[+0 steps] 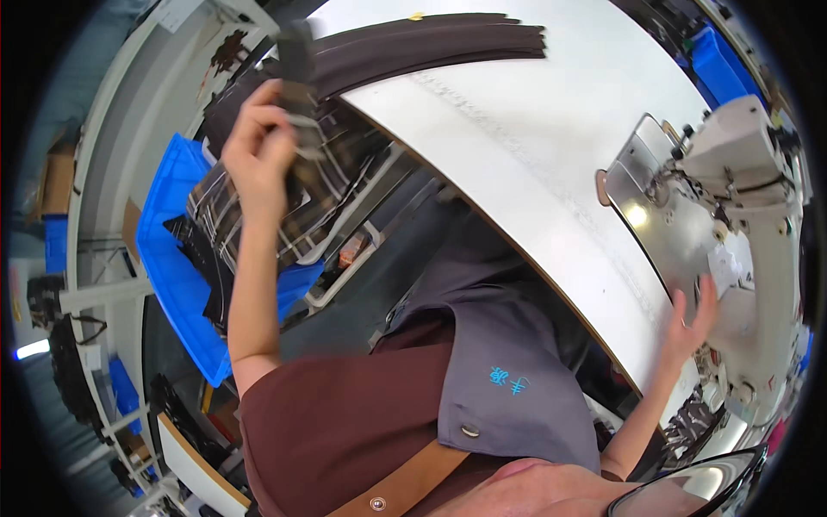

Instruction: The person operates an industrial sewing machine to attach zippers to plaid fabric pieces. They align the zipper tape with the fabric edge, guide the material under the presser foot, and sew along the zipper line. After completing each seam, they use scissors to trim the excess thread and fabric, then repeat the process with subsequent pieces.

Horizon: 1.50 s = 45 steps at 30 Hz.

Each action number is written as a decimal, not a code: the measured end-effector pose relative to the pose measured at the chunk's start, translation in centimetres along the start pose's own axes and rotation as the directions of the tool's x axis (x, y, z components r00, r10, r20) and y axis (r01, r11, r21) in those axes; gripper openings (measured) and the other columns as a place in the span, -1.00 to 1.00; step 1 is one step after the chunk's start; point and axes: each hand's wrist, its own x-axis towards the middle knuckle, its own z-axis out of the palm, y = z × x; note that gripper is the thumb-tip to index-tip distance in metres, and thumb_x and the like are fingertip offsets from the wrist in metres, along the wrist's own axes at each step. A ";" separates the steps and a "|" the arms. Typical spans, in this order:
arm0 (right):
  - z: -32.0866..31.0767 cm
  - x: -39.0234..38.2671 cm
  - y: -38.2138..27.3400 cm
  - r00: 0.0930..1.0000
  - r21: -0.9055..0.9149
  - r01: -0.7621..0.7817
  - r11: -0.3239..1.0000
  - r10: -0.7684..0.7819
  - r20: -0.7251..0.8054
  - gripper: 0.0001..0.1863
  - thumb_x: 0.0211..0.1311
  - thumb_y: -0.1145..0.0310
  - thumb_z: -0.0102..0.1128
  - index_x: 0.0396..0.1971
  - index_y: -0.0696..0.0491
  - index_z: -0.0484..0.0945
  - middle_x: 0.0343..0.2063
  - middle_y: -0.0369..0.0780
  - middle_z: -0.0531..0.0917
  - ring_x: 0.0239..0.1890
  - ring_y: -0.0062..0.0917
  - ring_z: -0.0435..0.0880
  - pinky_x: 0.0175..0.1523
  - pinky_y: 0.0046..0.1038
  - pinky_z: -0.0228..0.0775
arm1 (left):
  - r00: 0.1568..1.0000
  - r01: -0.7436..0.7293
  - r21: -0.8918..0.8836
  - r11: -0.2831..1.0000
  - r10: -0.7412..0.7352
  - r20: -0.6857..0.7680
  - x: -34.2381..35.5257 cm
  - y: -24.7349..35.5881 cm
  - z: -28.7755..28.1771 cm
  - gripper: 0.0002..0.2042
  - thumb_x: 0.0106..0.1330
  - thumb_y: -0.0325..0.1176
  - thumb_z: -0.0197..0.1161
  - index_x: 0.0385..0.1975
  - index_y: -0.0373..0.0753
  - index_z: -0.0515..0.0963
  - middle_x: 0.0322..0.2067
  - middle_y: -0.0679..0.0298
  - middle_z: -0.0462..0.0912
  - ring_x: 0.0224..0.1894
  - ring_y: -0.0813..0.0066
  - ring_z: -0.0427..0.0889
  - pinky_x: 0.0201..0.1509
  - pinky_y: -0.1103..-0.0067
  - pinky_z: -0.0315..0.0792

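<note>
My left hand (261, 151) is raised at the table's left end, thumb and fingers pinched on a dark cloth piece (297, 65). The cloth is smeared by motion, so its full shape cannot be made out. Below that hand, plaid fabric (226, 211) lies heaped over a blue bin (164, 237). My right hand (689, 326) is by the table's right edge, close to the sewing machine (741, 142). Its fingers are spread, with nothing visible in them. The machine's shiny metal bed (633, 194) lies just beyond it.
A stack of long dark brown fabric strips (431, 47) lies along the far side of the white table (517, 155). Shelving (99, 198) stands at the left. Another blue bin (724, 65) is at the far right. Patterned fabric (693, 422) lies below the machine.
</note>
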 end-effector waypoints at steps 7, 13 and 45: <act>2.3 2.1 -20.2 0.776 0.780 -0.442 0.443 -0.247 0.580 0.16 -0.17 0.17 0.51 0.34 0.21 -0.12 0.34 -0.01 0.05 0.41 -0.30 -0.04 0.41 -0.36 -0.21 | 0.618 -0.786 0.181 0.591 0.742 0.258 -0.5 9.6 16.2 -0.91 -0.02 -0.42 0.27 -0.51 -0.15 0.50 -0.04 0.18 0.58 0.10 0.17 0.47 0.30 0.17 0.03; 3.3 5.4 -19.0 0.861 0.855 -0.480 -0.195 0.080 0.502 -0.77 0.24 0.53 0.09 -0.10 0.21 0.49 -0.28 -0.21 0.67 -0.21 -0.63 0.63 -0.06 -0.57 0.44 | 0.226 -0.955 0.204 0.216 0.974 0.025 6.3 12.1 22.7 -0.86 -0.15 -0.57 0.24 -0.55 -0.25 0.49 -0.11 0.02 0.56 0.00 0.11 0.48 0.17 0.33 0.19; 8.5 8.7 -7.2 0.914 0.074 0.406 0.911 -0.404 -0.043 -0.77 -0.13 0.44 0.14 -0.37 0.12 0.54 -0.24 -0.25 0.59 -0.43 -0.52 0.61 -0.41 -0.51 0.42 | 0.533 -0.761 0.099 0.641 0.532 0.658 1.8 0.5 33.1 -0.77 0.19 -0.22 0.24 -0.22 -0.17 0.60 -0.13 0.37 0.60 -0.05 0.34 0.53 0.24 0.06 0.03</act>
